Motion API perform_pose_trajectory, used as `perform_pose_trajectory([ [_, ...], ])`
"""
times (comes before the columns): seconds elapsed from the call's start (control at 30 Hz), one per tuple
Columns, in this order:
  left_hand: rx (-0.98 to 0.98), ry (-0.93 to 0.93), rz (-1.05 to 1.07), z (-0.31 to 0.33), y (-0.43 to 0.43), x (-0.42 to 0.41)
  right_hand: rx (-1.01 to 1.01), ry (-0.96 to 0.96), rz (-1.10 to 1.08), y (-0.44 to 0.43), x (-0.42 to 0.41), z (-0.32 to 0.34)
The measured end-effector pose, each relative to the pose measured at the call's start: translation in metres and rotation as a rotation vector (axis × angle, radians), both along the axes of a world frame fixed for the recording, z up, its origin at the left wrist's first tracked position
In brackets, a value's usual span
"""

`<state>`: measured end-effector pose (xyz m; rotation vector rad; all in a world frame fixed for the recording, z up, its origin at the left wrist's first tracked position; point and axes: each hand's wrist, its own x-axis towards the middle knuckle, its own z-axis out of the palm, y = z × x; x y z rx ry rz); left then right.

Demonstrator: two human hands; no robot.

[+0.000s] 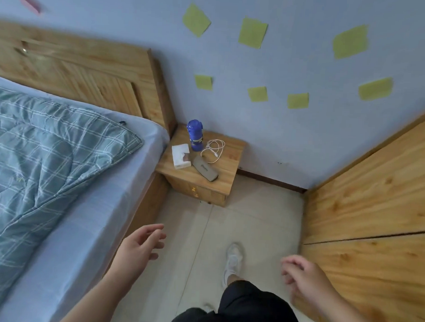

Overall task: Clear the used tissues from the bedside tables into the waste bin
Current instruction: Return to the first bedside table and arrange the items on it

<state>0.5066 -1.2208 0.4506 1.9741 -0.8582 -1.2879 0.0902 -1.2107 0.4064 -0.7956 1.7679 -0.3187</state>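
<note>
A wooden bedside table (227,165) stands against the wall beside the bed. On its left part lies a white tissue pack (180,155) with a tissue showing at its opening. No loose crumpled tissue is visible on the table, and no waste bin is in view. My left hand (139,246) hovers over the floor near the bed's edge, fingers apart and empty. My right hand (303,276) hangs lower right near the wooden wardrobe, fingers loosely curled and empty. Both hands are well short of the table.
A blue bottle (195,135), a coiled white cable (214,148) and a grey flat case (205,171) share the table top. The bed (87,218) with a plaid quilt fills the left. A wooden wardrobe (374,216) lines the right. My white shoe (233,261) is on the tiled floor.
</note>
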Motion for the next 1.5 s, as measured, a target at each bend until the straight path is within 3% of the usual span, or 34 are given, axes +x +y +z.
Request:
perform_pose_trajectory([
  [0.4,0.190,-0.023,0.150,-0.044,-0.076,0.068,-0.081,-0.019,0.187,-0.269,0.084,0.026],
  [0.7,0.203,0.064,0.078,-0.074,-0.245,0.138,0.025,0.007,-0.054,-0.334,0.134,0.024],
  [0.83,0.173,0.076,0.023,-0.074,-0.308,0.142,0.131,0.052,-0.156,-0.323,0.127,-0.011],
  [1.07,0.186,0.099,0.045,-0.127,-0.361,0.122,0.246,0.081,-0.119,-0.338,0.132,-0.095],
  [1.3,0.201,0.044,0.000,-0.214,-0.389,0.103,0.129,0.026,0.153,-0.427,0.179,-0.166],
  [1.5,0.185,-0.337,-0.128,-0.290,-0.419,0.089,-0.189,-0.077,0.226,-0.499,0.236,-0.239],
])
